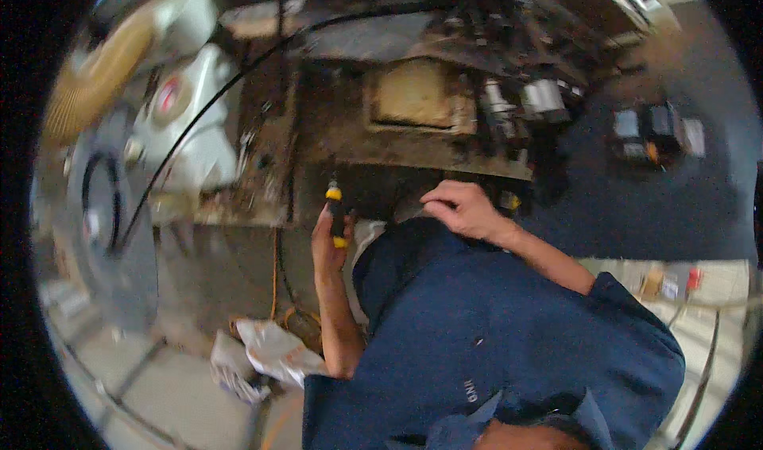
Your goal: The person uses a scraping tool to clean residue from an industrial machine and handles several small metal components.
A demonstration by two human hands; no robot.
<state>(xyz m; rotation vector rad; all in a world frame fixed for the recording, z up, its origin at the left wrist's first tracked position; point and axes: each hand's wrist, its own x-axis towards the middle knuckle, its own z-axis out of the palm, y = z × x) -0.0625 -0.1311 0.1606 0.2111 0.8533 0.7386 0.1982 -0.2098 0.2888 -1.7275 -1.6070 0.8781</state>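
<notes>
Black and yellow are colouring the one tool [336, 220], which is looking like a screwdriver; two hands are showing, and the left hand [323, 247] is wrapping its fingers snugly around the handle; the right hand [470, 212] is bending its fingers loosely, with the thumb standing a little apart, and whether its fingertips are pinching anything I cannot tell.

One bench [334, 136] is stretching before the person, bearing one yellowish block [417, 94] in a darker frame; one white machine [199, 152] is standing at the left; one ribbed tan hose [99, 84] is curving beside it, and one black cable [230, 84] is arching across; pale plastic [278, 351] is lying low at the left, whether one bag or two I cannot tell.

One row of small pale lettering is showing on the blue shirt [509, 307]; one round red-and-white label [168, 98] is sitting on the machine, too blurred for reading.

The tool is sitting just short of the bench's front edge, left of the right hand; its handle is showing black between two yellow ends, and its thin shaft is pointing away from the person.
</notes>
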